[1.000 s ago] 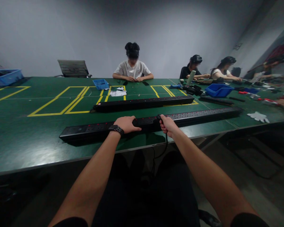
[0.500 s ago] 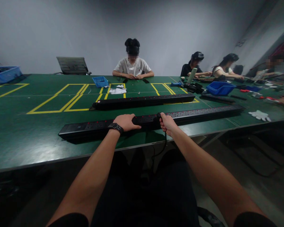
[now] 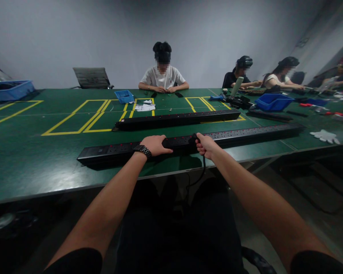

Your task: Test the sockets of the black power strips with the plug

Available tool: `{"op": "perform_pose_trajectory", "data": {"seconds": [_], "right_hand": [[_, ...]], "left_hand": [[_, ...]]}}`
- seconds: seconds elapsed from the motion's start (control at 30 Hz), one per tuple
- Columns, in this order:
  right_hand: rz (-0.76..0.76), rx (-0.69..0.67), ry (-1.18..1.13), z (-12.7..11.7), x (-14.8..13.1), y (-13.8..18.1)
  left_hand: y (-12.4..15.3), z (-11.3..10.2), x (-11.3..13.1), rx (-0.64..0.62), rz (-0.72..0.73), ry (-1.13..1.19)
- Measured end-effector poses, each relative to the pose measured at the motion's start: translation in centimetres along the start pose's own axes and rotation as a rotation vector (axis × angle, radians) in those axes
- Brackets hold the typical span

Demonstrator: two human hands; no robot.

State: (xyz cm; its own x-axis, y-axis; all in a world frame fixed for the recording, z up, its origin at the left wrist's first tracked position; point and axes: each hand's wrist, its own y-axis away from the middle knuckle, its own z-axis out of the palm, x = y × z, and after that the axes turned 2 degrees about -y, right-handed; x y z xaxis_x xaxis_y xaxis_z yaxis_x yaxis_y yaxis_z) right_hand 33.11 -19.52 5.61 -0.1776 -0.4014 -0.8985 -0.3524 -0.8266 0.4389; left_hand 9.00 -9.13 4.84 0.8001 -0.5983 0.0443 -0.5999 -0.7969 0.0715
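A long black power strip (image 3: 246, 134) with red switches lies along the near edge of the green table (image 3: 31, 163). My left hand (image 3: 154, 144), with a black watch on its wrist, rests flat on top of the strip near its middle. My right hand (image 3: 206, 145) is closed around a black plug with a cable (image 3: 201, 173), pressed at a socket of the strip. The cable hangs down over the table edge. A second black power strip (image 3: 177, 119) lies parallel just behind.
A person in a white shirt (image 3: 162, 76) sits across the table, others sit at the far right. Blue bins (image 3: 124, 96) (image 3: 272, 102) (image 3: 8, 90), papers (image 3: 144, 107), a white glove (image 3: 325, 136) and tools lie on the table. Yellow tape marks rectangles.
Both hands stay on the strip and plug. The view has shifted slightly left, so everything sits a little further right in the picture.
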Motion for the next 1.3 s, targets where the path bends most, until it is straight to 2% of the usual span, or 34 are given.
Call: {"op": "perform_pose_trajectory", "data": {"seconds": [0.77, 1.2, 1.3], "right_hand": [[-0.072, -0.021, -0.004, 0.1, 0.9, 0.0], [-0.018, -0.056, -0.081, 0.3, 0.6, 0.2], [-0.025, -0.064, -0.109, 0.3, -0.3, 0.7]], "left_hand": [[0.1, 0.4, 0.0, 0.038, 0.007, -0.024], [0.0, 0.2, 0.2, 0.029, 0.007, -0.034], [-0.1, 0.2, 0.1, 0.023, 0.015, -0.042]]}}
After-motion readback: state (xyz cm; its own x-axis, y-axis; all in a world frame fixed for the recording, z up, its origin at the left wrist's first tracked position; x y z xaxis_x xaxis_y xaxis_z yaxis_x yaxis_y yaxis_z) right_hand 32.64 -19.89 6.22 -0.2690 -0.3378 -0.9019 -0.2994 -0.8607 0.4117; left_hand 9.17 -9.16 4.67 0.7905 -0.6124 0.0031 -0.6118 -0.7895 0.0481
